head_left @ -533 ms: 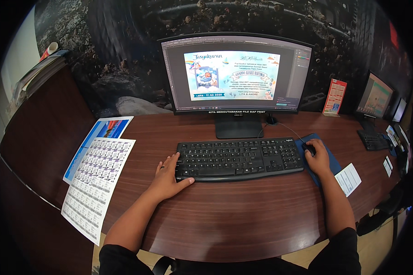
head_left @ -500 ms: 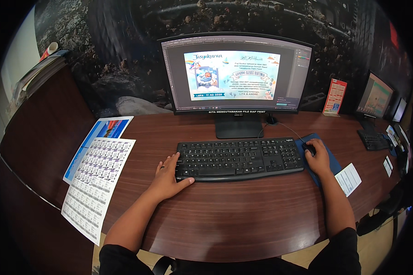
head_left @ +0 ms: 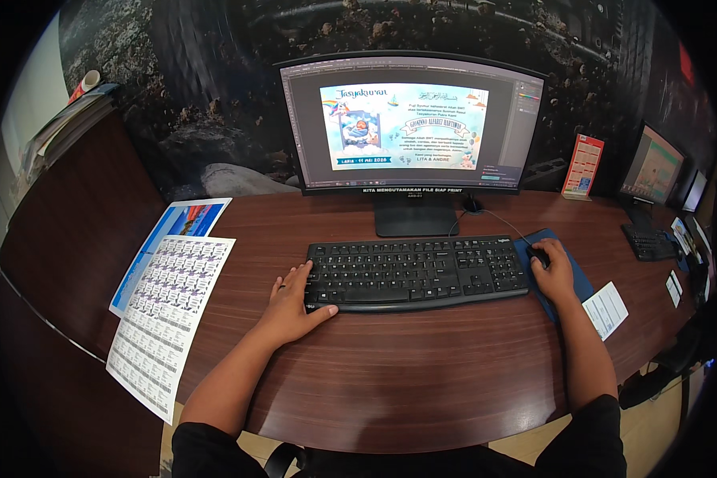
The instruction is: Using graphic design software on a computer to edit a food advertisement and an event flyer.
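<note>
In the head view, my left hand (head_left: 291,307) lies loosely open with its fingers a little spread, gripping nothing. Its fingertips touch the left end of the long black plastic keyboard (head_left: 390,275), and my thumb reaches its near left corner. My right hand (head_left: 555,275) is curled over the small black mouse (head_left: 539,256), fingers bent around its body. The mouse sits on the dark blue mouse pad (head_left: 579,275), whose left edge is just beside the keyboard's right end. Close to the pad's near right side lies a white printed paper card (head_left: 605,311), by my right forearm.

Between the keyboard and the curved front edge of the glossy brown wooden desk (head_left: 406,362) I have a broad stretch of bare wood. To my left, more wood separates my hand from a white sheet of printed labels (head_left: 163,319), which overlaps a blue printed sheet (head_left: 195,213). Behind the keyboard, near its back edge, is the black stand of the wide black monitor (head_left: 406,127).

The keyboard lies flat, roughly square to me, its black keys lettered in white, its front rim smooth and slightly bowed. The mouse is mostly hidden under my fingers; a thin cable (head_left: 508,225) runs from it toward the stand.
</note>
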`<state>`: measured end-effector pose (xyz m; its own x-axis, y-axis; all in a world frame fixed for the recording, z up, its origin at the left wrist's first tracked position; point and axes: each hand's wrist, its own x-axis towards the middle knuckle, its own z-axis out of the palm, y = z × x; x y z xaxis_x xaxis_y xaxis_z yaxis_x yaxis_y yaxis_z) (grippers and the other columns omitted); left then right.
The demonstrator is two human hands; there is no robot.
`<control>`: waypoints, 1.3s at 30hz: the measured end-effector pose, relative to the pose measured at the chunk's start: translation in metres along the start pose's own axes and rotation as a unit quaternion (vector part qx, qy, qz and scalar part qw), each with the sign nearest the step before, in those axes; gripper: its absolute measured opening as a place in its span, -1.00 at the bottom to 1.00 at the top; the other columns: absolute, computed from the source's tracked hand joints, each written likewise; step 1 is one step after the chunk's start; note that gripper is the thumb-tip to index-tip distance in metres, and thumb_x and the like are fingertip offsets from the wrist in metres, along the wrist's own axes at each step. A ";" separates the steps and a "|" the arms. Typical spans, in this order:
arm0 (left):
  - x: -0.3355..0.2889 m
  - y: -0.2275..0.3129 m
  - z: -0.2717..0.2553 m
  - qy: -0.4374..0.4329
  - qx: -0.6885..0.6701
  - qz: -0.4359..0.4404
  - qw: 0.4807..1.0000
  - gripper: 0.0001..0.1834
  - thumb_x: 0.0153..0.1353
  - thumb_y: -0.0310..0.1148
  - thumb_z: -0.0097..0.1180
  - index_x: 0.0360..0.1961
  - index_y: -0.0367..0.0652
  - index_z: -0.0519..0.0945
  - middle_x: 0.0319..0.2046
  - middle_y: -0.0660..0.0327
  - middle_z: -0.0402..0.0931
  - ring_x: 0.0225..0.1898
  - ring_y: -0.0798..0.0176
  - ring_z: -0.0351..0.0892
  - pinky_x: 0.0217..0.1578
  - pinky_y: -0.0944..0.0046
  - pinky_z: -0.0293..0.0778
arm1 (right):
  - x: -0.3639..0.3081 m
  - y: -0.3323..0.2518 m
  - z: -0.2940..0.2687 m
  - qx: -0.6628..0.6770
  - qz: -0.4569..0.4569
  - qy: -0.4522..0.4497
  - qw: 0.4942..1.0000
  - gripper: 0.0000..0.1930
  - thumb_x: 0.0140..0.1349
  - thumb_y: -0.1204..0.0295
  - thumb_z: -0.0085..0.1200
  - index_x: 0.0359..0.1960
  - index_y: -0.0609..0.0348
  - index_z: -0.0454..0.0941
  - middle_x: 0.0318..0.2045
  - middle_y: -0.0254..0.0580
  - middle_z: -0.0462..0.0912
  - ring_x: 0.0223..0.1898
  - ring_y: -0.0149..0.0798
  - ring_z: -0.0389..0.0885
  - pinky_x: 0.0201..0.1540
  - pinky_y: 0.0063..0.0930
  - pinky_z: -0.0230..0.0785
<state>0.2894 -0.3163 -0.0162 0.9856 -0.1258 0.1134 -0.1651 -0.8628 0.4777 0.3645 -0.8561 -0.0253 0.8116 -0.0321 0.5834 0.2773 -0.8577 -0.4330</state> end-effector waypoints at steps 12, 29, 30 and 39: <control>0.001 0.000 0.001 0.001 -0.005 0.001 1.000 0.16 0.16 0.09 0.40 0.57 -0.31 0.05 0.50 -0.29 0.13 0.60 -0.23 -0.04 0.55 -0.20 -0.22 | 0.000 0.001 -0.001 0.011 0.010 -0.013 1.000 -0.70 0.13 0.49 0.22 -0.06 0.18 0.68 0.08 0.01 0.63 0.16 0.10 0.60 0.19 -0.17 0.47; 0.001 0.001 0.000 -0.003 -0.003 -0.002 1.000 0.16 0.17 0.10 0.39 0.57 -0.28 0.04 0.50 -0.29 0.13 0.60 -0.22 -0.05 0.55 -0.18 -0.23 | 0.000 0.002 -0.001 0.010 -0.007 -0.016 1.000 -0.68 0.12 0.50 0.23 -0.04 0.17 0.64 0.08 -0.03 0.63 0.17 0.09 0.60 0.21 -0.17 0.45; 0.001 0.002 0.000 -0.002 -0.003 -0.002 1.000 0.16 0.17 0.10 0.39 0.57 -0.28 0.04 0.50 -0.29 0.13 0.60 -0.22 -0.05 0.55 -0.18 -0.23 | 0.000 0.001 -0.002 0.010 -0.007 -0.016 1.000 -0.68 0.12 0.50 0.23 -0.04 0.17 0.64 0.08 -0.03 0.63 0.17 0.09 0.60 0.21 -0.17 0.45; 0.001 0.001 0.000 -0.003 0.000 0.000 1.000 0.16 0.17 0.11 0.39 0.57 -0.31 0.04 0.50 -0.31 0.12 0.60 -0.23 -0.05 0.55 -0.21 -0.24 | 0.000 0.006 0.002 0.004 0.010 0.003 1.000 -0.69 0.13 0.50 0.24 -0.05 0.18 0.66 0.08 0.03 0.63 0.18 0.13 0.59 0.22 -0.15 0.44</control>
<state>0.2902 -0.3173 -0.0153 0.9859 -0.1275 0.1086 -0.1642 -0.8631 0.4775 0.3674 -0.8603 -0.0293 0.8135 -0.0525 0.5793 0.2658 -0.8522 -0.4506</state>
